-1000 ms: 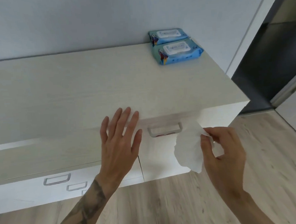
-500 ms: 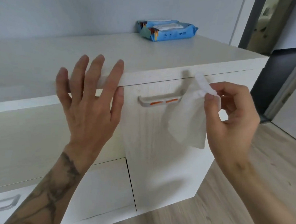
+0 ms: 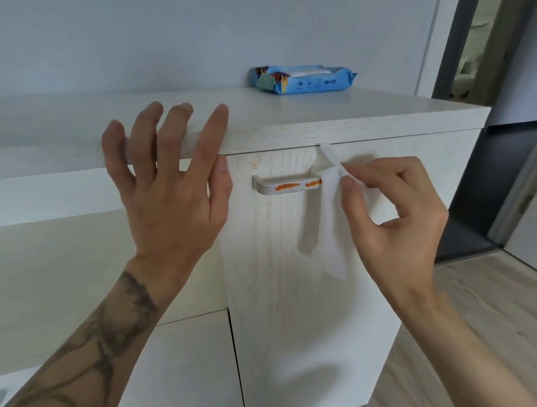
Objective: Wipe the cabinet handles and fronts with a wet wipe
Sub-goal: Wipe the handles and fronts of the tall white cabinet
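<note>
A pale wood-grain cabinet door (image 3: 284, 265) carries a silver bar handle (image 3: 286, 184) smeared with orange streaks. My right hand (image 3: 392, 220) pinches a white wet wipe (image 3: 328, 218) between thumb and fingers; the wipe hangs down and covers the handle's right end. My left hand (image 3: 167, 185) is spread, fingers apart, resting against the cabinet top's front edge (image 3: 351, 130), just left of the handle, holding nothing.
A blue pack of wet wipes (image 3: 306, 78) lies at the back of the cabinet top. Lower white drawer fronts (image 3: 177, 375) sit to the left. Wood floor (image 3: 492, 330) and a dark doorway (image 3: 493, 168) are at the right.
The camera has dropped lower and closer to the cabinet front. My right hand has brought the wipe up and left onto the handle's right end. My left hand stays spread on the edge.
</note>
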Demonstrator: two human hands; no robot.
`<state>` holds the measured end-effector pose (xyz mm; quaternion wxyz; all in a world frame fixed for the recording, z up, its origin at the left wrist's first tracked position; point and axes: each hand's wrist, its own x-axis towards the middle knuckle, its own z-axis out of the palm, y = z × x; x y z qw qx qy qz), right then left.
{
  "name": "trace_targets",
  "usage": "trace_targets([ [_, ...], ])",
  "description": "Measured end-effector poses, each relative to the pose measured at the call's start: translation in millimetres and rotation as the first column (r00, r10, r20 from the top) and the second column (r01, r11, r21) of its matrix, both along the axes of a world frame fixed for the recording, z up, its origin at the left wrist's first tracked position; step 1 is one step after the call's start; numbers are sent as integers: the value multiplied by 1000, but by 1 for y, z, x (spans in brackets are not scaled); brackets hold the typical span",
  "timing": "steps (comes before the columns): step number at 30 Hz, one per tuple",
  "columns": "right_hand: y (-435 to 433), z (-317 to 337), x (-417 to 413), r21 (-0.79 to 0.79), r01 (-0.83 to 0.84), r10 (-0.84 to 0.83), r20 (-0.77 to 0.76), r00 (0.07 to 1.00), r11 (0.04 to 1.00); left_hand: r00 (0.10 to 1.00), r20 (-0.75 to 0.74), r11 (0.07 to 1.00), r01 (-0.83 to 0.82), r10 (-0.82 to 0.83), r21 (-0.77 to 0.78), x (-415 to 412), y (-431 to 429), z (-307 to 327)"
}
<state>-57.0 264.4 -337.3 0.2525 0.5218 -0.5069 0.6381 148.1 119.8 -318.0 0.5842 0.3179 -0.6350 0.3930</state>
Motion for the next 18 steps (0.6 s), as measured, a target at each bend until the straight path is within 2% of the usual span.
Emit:
trace_targets([
  [5, -2, 4, -10, 22, -41, 43, -83, 996, 999, 1000, -6, 1000, -5, 5, 0, -2, 1, 0],
  [10, -8, 5, -9, 54, -135, 139, -84, 987, 989, 1000, 3, 1000, -24, 24, 4, -2, 0, 0],
  [13, -6, 9, -19, 60, -124, 131, -120, 984, 990, 1000, 4, 1000, -25, 25, 13, -2, 2, 0],
  [18, -9, 10, -13, 71, -160, 166, -91, 982, 985, 1000, 5, 999, -26, 26, 21, -2, 1, 1],
])
